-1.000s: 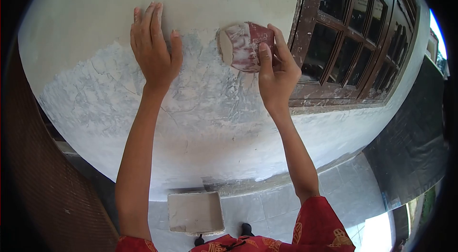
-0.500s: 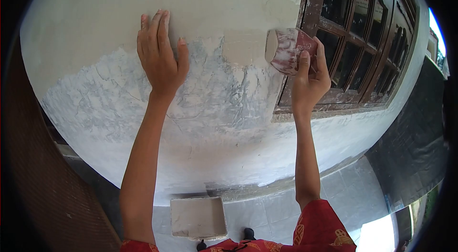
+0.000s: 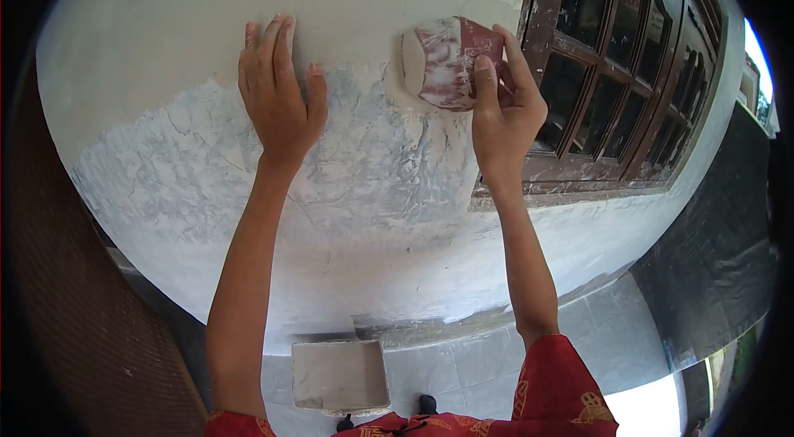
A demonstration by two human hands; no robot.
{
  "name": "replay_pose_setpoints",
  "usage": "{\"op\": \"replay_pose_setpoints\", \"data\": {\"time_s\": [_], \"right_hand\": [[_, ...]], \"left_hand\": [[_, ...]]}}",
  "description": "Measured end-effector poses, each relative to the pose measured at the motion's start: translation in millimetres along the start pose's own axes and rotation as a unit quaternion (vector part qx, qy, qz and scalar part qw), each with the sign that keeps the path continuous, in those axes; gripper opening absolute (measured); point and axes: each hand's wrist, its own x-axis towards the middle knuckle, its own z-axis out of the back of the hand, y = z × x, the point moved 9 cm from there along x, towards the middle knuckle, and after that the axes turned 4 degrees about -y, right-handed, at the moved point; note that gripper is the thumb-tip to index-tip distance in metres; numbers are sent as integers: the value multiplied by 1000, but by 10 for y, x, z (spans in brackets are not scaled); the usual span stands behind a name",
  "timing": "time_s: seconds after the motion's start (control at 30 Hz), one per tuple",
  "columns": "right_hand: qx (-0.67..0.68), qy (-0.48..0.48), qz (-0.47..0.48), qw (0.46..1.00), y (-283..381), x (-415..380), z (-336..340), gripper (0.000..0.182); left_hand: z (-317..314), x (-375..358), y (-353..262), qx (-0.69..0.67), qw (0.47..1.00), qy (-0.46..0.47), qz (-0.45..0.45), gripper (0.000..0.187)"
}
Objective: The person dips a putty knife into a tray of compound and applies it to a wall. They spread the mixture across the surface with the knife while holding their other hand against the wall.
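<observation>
My right hand point(image 3: 508, 127) grips a red putty spreader point(image 3: 463, 65), thumb on the near face and fingers behind. Whitish smears cover much of the spreader, and a thick pale layer of putty point(image 3: 413, 65) sits along its left edge. That edge is at the wall point(image 3: 356, 189), left of the window. My left hand point(image 3: 281, 102) rests on the wall further left, palm toward it, with the fingers extended and the thumb apart. Smooth beige putty covers the upper wall; below both hands the surface is rough, patchy white and grey.
A brown wooden window frame point(image 3: 542, 7) with glass panes lies to the right. On the grey tiled floor point(image 3: 422, 367) stands a rectangular tray point(image 3: 386, 383), close to my feet. A dark sheet point(image 3: 703, 247) hangs at the right, and a brown ribbed surface point(image 3: 91, 305) lies at the left.
My right hand has moved left and slightly up with the spreader, away from the window frame. A beige patch of putty near the spreader is now covered. My left hand stays put.
</observation>
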Motion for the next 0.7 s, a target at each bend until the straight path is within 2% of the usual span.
{"op": "replay_pose_setpoints", "data": {"time_s": [0.07, 0.1, 0.17, 0.27, 0.3, 0.33, 0.4, 0.47, 0.53, 0.57, 0.63, 0.67, 0.7], "right_hand": [[-104, 37, 20, 994, -67, -42, -121, 34], [-102, 36, 20, 994, -118, -18, -74, 34], [-22, -91, -8, 996, -245, 97, 296, 34], [43, -105, -32, 993, -118, 69, 399, 35], [29, -83, 5, 996, -107, 3, 267, 35], [-17, -28, -9, 999, -118, -118, 102, 35], [-89, 16, 12, 996, -152, -247, -67, 34], [-90, -18, 28, 995, -227, -150, 128, 34], [-22, -142, 30, 989, -258, -16, 514, 34], [-20, -141, 31, 989, -221, -14, 518, 34], [45, -129, -62, 989, -153, -37, 520, 34], [40, -132, -65, 988, -173, -123, 478, 34], [-10, -46, -58, 997, -188, -222, 248, 36]], "left_hand": [[-5, -2, -20, -2, 1000, -2, 0, 48], [8, 10, -6, 0, 1000, -4, -6, 48], [15, 7, -20, -3, 1000, -3, -2, 48], [15, 19, -6, -5, 1000, -7, 5, 49], [19, 11, -21, -5, 1000, -6, 4, 49], [15, 2, -16, -8, 1000, -3, 6, 49], [27, 10, 6, -4, 1000, -11, -7, 49], [23, 8, -14, -5, 1000, -10, -5, 49], [20, 25, 3, 2, 1000, -15, -2, 48], [13, 21, -7, -1, 1000, -12, -4, 48], [10, 0, -20, -7, 1000, -4, -5, 48], [10, 12, -20, -1, 1000, -4, -7, 48], [13, 13, -30, 4, 1000, -4, -7, 47]]}}
